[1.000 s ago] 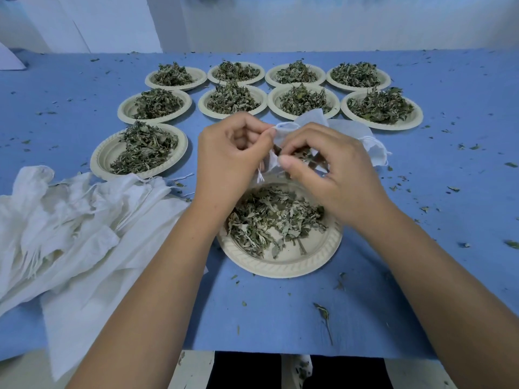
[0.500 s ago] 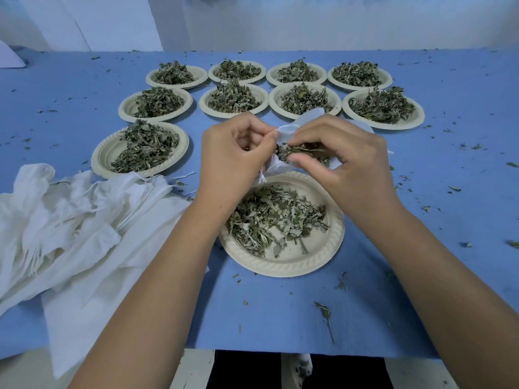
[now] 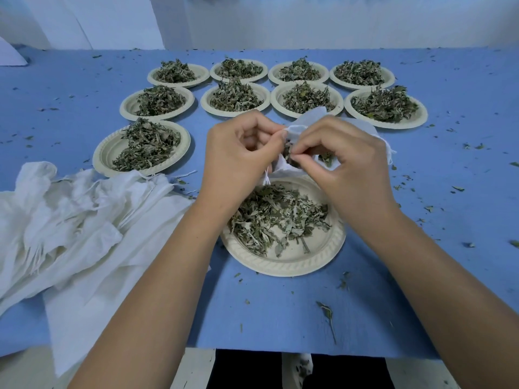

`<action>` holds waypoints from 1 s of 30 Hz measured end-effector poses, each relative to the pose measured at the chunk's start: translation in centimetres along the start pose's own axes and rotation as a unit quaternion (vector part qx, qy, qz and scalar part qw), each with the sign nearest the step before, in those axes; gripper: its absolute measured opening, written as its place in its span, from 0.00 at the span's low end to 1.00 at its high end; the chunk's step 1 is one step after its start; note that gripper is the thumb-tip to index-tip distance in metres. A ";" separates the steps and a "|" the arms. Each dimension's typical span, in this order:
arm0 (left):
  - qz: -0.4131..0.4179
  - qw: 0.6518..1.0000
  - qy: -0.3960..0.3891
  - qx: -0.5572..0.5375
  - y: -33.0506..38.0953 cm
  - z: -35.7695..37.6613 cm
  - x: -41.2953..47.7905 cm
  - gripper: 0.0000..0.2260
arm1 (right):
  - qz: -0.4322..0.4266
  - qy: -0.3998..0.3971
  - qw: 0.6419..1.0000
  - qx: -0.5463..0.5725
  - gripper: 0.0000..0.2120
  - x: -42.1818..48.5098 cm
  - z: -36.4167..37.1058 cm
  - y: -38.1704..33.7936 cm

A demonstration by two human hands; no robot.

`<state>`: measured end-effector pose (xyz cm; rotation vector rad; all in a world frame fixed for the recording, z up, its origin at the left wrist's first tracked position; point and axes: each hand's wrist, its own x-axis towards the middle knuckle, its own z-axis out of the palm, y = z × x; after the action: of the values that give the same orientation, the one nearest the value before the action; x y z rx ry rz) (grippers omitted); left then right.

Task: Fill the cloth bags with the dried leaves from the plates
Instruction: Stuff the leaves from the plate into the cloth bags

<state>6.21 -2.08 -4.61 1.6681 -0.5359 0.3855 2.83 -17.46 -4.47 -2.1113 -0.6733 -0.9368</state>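
Above the near plate (image 3: 280,268), my left hand (image 3: 238,158) pinches the cloth bag (image 3: 314,117) at its mouth, held open so my right hand (image 3: 348,161), fingers pinching dried leaves (image 3: 288,151), can push them in.

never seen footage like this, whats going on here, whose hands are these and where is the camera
There is no machine here: a person works with bare hands, and the camera sits on their head, looking down over both forearms. On the blue table a near plate holds dried leaves; nine more plates of leaves stand behind it, and a heap of white cloth lies to the left. The left hand pinches the mouth of a cloth bag held above the near plate, while the right hand pinches leaves at that opening.
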 end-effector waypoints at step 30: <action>0.013 1.000 0.004 -0.011 0.3 0.9 -0.5 0.06 | -0.086 0.071 0.975 -0.191 0.07 0.1 0.1 0.3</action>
<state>5.56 -2.96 -4.76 1.6389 -0.5546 0.4039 3.15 -17.57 -4.61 -2.3138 -0.6490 -1.3921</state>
